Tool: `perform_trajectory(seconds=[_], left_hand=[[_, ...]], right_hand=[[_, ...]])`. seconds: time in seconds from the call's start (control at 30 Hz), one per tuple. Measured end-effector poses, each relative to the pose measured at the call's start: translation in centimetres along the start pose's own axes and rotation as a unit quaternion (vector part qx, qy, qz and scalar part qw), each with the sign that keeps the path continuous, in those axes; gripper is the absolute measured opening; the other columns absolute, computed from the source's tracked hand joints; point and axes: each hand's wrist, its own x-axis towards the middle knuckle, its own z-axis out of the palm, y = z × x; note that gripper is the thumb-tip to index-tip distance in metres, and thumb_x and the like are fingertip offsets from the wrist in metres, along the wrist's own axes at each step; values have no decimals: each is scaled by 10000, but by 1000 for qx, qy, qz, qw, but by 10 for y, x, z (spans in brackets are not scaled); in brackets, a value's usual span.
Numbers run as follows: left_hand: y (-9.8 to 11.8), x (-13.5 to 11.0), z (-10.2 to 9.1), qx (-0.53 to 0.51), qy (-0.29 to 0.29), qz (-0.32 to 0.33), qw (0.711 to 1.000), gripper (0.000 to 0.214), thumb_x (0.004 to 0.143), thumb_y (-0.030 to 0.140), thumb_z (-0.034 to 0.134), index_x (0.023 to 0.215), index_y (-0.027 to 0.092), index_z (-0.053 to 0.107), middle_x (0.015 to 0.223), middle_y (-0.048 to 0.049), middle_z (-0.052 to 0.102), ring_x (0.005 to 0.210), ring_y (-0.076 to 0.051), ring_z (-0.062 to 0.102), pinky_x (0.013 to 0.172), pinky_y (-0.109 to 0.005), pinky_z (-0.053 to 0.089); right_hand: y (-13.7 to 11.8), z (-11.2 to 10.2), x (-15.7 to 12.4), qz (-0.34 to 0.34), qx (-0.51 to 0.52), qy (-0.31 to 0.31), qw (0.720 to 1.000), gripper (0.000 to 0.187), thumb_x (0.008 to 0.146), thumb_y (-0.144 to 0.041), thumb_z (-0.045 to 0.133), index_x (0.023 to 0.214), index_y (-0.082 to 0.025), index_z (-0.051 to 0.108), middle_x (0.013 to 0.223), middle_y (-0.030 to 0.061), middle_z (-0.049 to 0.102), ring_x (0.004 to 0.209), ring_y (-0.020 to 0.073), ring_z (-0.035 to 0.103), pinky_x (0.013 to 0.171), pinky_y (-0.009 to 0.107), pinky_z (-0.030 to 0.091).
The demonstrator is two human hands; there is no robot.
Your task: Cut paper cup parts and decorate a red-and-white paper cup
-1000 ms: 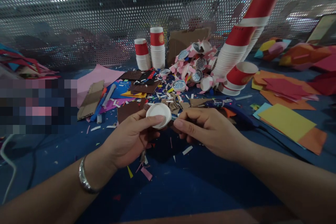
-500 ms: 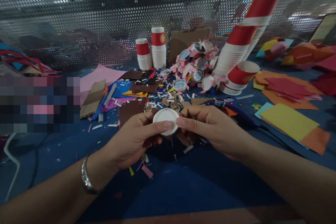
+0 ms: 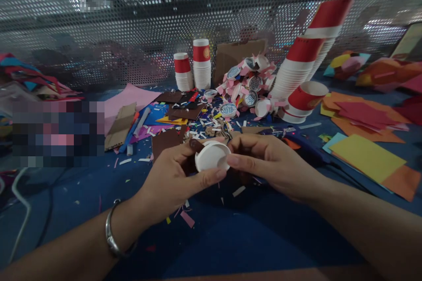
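Between my two hands is a small white paper cup bottom (image 3: 211,156), a shallow round piece with a low rim, its hollow side tilted toward me. My left hand (image 3: 178,169) grips its left and lower edge, thumb along the front. On the right edge, the thumb and fingers of my right hand (image 3: 260,158) pinch the rim. A dark brown scrap (image 3: 197,145) shows by my left fingertips; whether it is joined to the white piece I cannot tell. Behind my hands lies a heap of similar round pieces (image 3: 250,83) with pink paper tabs, some with blue drawn grids.
Stacks of red and white paper cups (image 3: 296,63) lean at the right, with two shorter stacks (image 3: 201,63) at the back. A blue glue gun (image 3: 303,142) lies beyond my right hand. Coloured paper (image 3: 365,153), cardboard (image 3: 120,127) and paper scraps (image 3: 211,127) lie around the blue table.
The white piece has tilted, so its hollow inside and rim show more. My left thumb has slid down to its lower edge. The view has shifted slightly.
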Motion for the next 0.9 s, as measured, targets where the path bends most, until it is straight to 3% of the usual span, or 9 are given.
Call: perform_trajectory(seconds=[0.17, 0.27, 0.37, 0.47, 0.53, 0.67, 0.9], left_hand=[[2, -2, 0, -9, -29, -1, 1000, 467, 678, 242, 943, 1125, 248, 807, 1179, -49, 792, 1070, -240, 716, 928, -307, 574], [4, 0, -3, -39, -60, -11, 997, 553, 669, 241, 946, 1198, 249, 783, 1145, -57, 797, 1012, -219, 721, 848, -271, 580], [4, 2, -7, -10, -72, -17, 997, 432, 677, 268, 943, 1085, 211, 813, 1021, -57, 803, 868, -185, 711, 748, -242, 565], [2, 3, -10, 51, -46, -26, 997, 243, 738, 362, 903, 870, 176, 818, 800, -34, 759, 675, -135, 637, 605, -218, 507], [0, 3, -11, 77, -19, -26, 997, 263, 763, 423, 877, 817, 176, 808, 723, -22, 714, 606, -119, 582, 533, -212, 458], [-5, 4, -14, 76, 25, -28, 996, 272, 789, 451, 854, 821, 188, 792, 738, -24, 715, 632, -128, 588, 529, -213, 454], [-10, 4, -14, 42, 39, -70, 996, 219, 750, 345, 893, 868, 213, 764, 748, 13, 699, 664, -121, 603, 540, -192, 458]], right_hand=[[0, -4, 0, 0, 6, -22, 1000, 304, 844, -411, 835, 892, -183, 641, 784, -33, 591, 635, 82, 516, 568, 205, 417], [-1, -6, -2, -1, -7, -40, 999, 302, 867, -426, 812, 914, -183, 639, 779, -32, 583, 642, 86, 509, 576, 209, 409], [-2, -7, -2, -3, -34, -60, 998, 322, 879, -451, 794, 908, -177, 629, 801, -22, 582, 671, 92, 497, 591, 210, 402], [-2, -7, -1, 0, -57, -67, 996, 343, 852, -467, 815, 921, -178, 643, 824, -17, 586, 695, 99, 492, 605, 210, 413], [-1, -7, 0, 4, -71, -65, 995, 352, 831, -475, 829, 933, -186, 656, 822, -17, 599, 701, 109, 509, 618, 218, 431], [3, -6, 1, 9, -110, -71, 991, 336, 814, -465, 840, 905, -203, 652, 831, -16, 628, 745, 133, 563, 672, 242, 465], [5, -5, 0, -3, -180, -54, 982, 295, 874, -462, 771, 826, -195, 654, 702, -36, 566, 632, 117, 494, 582, 245, 384]])
